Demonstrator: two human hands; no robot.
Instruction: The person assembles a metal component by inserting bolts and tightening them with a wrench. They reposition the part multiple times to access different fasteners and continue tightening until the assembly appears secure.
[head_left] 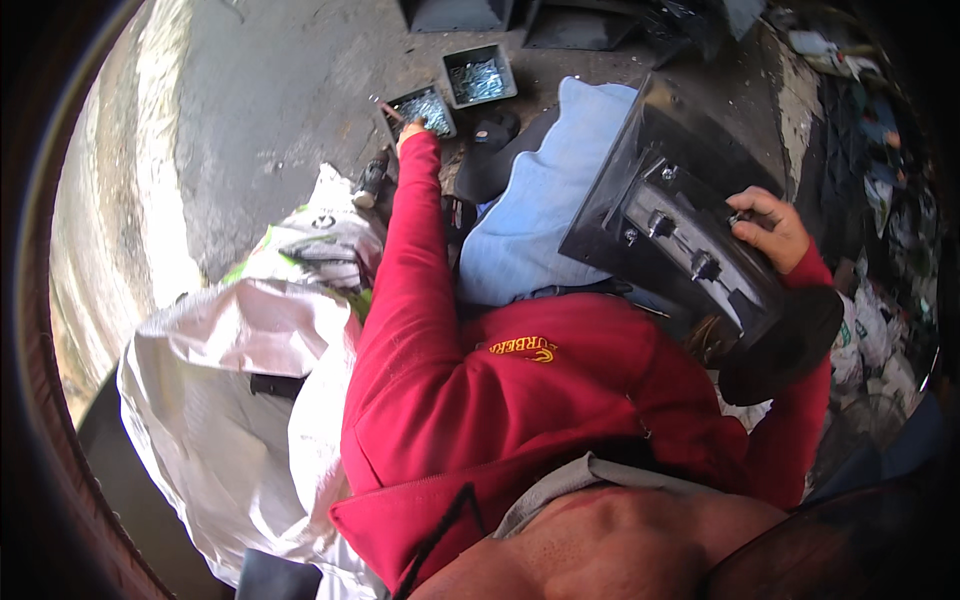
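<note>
My left hand [410,132] reaches forward to a small dark bin [447,127] of shiny metal fasteners [424,108]. Its fingers are too small and partly hidden to read. Across my right thigh rests a large black plastic housing [600,215], tilted, with several metal bolts and black fittings [661,224] on its face. Over the far right side of that face is my right hand [775,232], thumb and fingers closed around a small metal fastener [737,217] at the housing's surface.
A second dark bin [480,76] of fasteners stands beside the first. More black housings [455,12] lie at the far edge. A white woven sack [220,400] fills the left, with a cordless-tool-like object [371,180] beyond it. Bagged clutter [870,330] lines the right.
</note>
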